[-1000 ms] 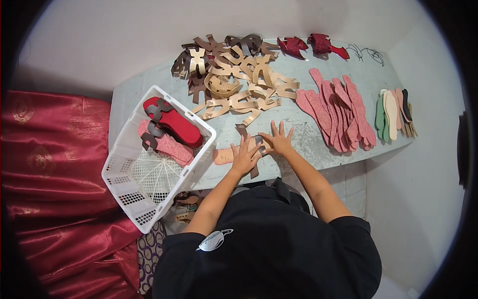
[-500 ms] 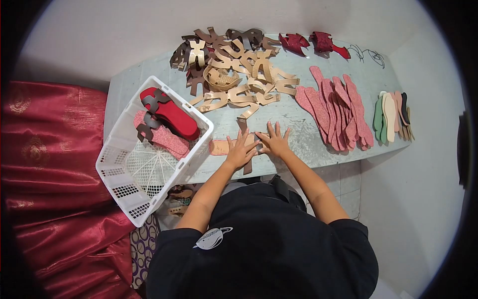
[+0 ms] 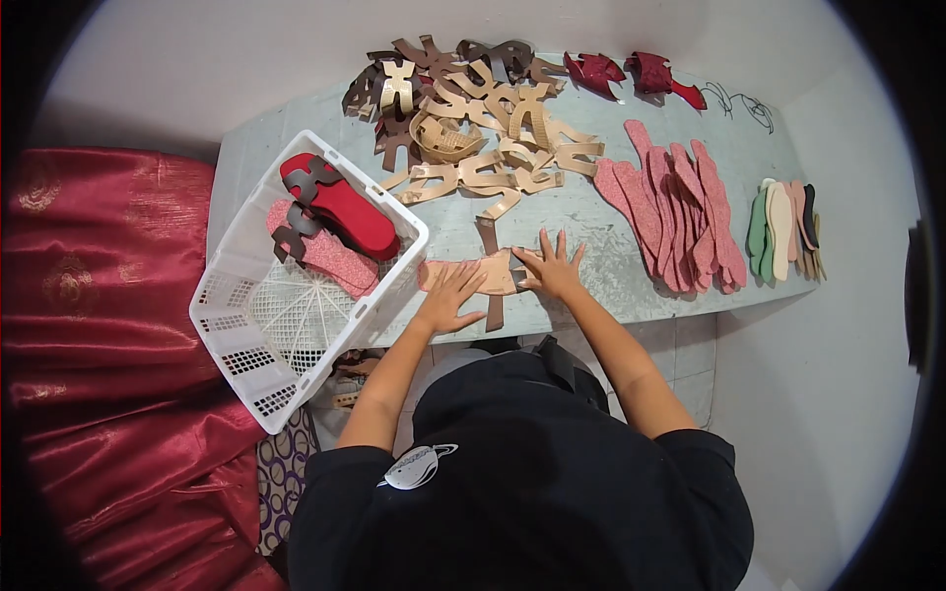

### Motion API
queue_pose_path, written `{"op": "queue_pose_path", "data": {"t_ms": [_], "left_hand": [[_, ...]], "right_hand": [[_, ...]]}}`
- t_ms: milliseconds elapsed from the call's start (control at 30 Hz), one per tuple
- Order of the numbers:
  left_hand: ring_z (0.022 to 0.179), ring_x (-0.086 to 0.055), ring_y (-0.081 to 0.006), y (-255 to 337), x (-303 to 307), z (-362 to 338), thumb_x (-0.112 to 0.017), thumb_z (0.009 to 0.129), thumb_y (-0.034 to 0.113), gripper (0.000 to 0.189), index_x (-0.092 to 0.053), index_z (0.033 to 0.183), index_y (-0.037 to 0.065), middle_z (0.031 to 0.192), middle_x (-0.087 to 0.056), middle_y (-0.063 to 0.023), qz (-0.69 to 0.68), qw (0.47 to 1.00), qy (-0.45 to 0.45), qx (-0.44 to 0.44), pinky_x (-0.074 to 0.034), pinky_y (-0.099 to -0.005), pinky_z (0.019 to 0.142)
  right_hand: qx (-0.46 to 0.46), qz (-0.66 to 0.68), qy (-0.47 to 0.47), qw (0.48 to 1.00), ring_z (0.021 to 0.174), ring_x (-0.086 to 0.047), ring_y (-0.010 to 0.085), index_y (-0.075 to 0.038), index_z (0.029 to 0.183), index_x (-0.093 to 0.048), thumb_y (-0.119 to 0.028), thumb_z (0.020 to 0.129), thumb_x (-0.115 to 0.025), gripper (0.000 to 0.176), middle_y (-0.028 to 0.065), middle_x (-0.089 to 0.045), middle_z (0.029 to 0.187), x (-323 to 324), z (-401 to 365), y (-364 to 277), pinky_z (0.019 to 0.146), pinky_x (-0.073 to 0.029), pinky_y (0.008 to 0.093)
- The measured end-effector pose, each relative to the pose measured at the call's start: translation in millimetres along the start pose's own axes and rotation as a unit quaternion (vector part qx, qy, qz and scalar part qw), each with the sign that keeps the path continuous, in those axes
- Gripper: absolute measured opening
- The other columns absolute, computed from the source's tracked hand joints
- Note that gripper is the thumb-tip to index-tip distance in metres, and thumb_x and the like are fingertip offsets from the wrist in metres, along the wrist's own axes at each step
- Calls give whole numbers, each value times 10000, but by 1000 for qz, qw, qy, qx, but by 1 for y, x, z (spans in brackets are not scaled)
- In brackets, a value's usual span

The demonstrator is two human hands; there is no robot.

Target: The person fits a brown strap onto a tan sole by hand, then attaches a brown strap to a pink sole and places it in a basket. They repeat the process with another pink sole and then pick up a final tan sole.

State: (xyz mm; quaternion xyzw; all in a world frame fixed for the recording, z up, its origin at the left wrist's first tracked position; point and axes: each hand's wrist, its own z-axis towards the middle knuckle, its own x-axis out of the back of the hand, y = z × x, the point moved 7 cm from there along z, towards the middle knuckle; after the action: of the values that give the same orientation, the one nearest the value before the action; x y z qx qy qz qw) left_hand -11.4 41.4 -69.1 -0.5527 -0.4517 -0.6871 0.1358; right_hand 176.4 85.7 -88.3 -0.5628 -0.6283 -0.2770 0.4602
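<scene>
A tan insole [image 3: 497, 273] lies sideways near the table's front edge. Dark brown sandal straps [image 3: 495, 313] stick out from under it, one toward the back and one toward the front. My left hand [image 3: 451, 297] rests flat with spread fingers on the insole's left part. On its right end, by the dark strap pieces, my right hand [image 3: 552, 270] presses with fingers apart. Neither hand grasps anything. Part of the insole is covered by the hands.
A white plastic basket [image 3: 236, 394] at left holds a red sandal [image 3: 345, 217] and a pink one [image 3: 335, 264]. Tan and brown straps [image 3: 473, 169] pile up at the back. Pink insoles [image 3: 680, 217] and several coloured soles [image 3: 783, 227] lie right; dark red uppers [image 3: 652, 74] sit behind.
My left hand has slid left along the insole, uncovering its middle. My right hand has shifted slightly right. The view has moved a little.
</scene>
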Motion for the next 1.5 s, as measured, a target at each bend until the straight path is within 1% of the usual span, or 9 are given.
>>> {"op": "queue_pose_path", "data": {"t_ms": [100, 267, 467, 600, 800, 1000, 1167, 1333, 1500], "left_hand": [[1291, -187, -318, 0, 2, -7, -549, 694, 567, 819, -280, 1341, 143, 1412, -189, -106, 2, 999, -14, -35, -107, -512, 1027], [1306, -147, -296, -1, -8, -4, -614, 570, 602, 985, -221, 1363, 170, 1420, -179, -80, 35, 997, 15, 60, -62, -515, 1033], [1313, -124, -296, 4, -13, 3, -629, 557, 548, 991, -189, 1374, 201, 1434, -113, -98, 83, 980, 48, 176, -11, -594, 993], [1315, -117, -297, 5, -12, 12, -639, 568, 517, 982, -171, 1378, 216, 1437, -85, -114, 76, 976, 77, 187, 4, -623, 973], [1314, -97, -325, 8, -8, 29, -589, 614, 620, 961, -169, 1378, 216, 1430, -76, -152, 24, 990, 63, 126, 5, -628, 962], [1313, -62, -354, 2, -11, 33, -578, 581, 659, 937, -222, 1361, 282, 1434, -29, -155, -19, 987, 80, 141, 30, -613, 966], [1310, -36, -377, 0, -15, 34, -649, 568, 580, 761, -427, 1254, 338, 1431, -35, -165, -70, 980, 97, 156, 57, -592, 973], [1309, -38, -379, -5, -18, 34, -699, 526, 530, 787, -438, 1245, 342, 1430, -40, -170, -79, 974, 123, 171, 13, -545, 1006], [1309, -48, -377, -7, -14, 36, -725, 501, 508, 861, -393, 1277, 336, 1429, -23, -174, -102, 966, 130, 201, -31, -509, 1025]], "right_hand": [[-2, 0, 4, 1000, 1292, 63, 418, -515, 1279, -210, -600, 660, -558, 715, 91, 2, 1444, -2, 0, 1, 896, 41, 710], [-7, 11, -4, 1000, 1293, 57, 415, -515, 1278, -212, -596, 654, -567, 722, 87, 6, 1445, -2, 1, 1, 900, 40, 708], [-9, 20, -4, 1000, 1297, 21, 414, -496, 1287, -223, -557, 653, -598, 738, 87, 11, 1445, 0, -1, 0, 915, 17, 694], [-11, 13, -11, 1000, 1299, 45, 402, -508, 1285, -199, -565, 653, -593, 746, 87, 5, 1445, -1, 0, -1, 913, 27, 698], [-15, 2, -8, 1000, 1304, 38, 391, -514, 1284, -189, -564, 646, -598, 760, 87, -1, 1445, -3, 2, -1, 914, 21, 697], [-18, 1, -5, 1000, 1305, 34, 389, -517, 1283, -190, -564, 645, -600, 759, 85, -5, 1446, -3, 1, -1, 913, 17, 698], [-16, 4, -7, 1000, 1306, 29, 385, -516, 1283, -189, -564, 651, -594, 752, 84, 3, 1446, -6, 3, -1, 916, 13, 696], [-11, -10, -7, 1000, 1298, -15, 412, -488, 1303, -168, -571, 656, -579, 772, 96, 1, 1444, -3, 1, -2, 909, -52, 704], [-19, 13, -19, 1000, 1305, 26, 388, -509, 1290, -176, -562, 663, -585, 751, 89, 11, 1445, -2, 0, -1, 922, 6, 692]]}}
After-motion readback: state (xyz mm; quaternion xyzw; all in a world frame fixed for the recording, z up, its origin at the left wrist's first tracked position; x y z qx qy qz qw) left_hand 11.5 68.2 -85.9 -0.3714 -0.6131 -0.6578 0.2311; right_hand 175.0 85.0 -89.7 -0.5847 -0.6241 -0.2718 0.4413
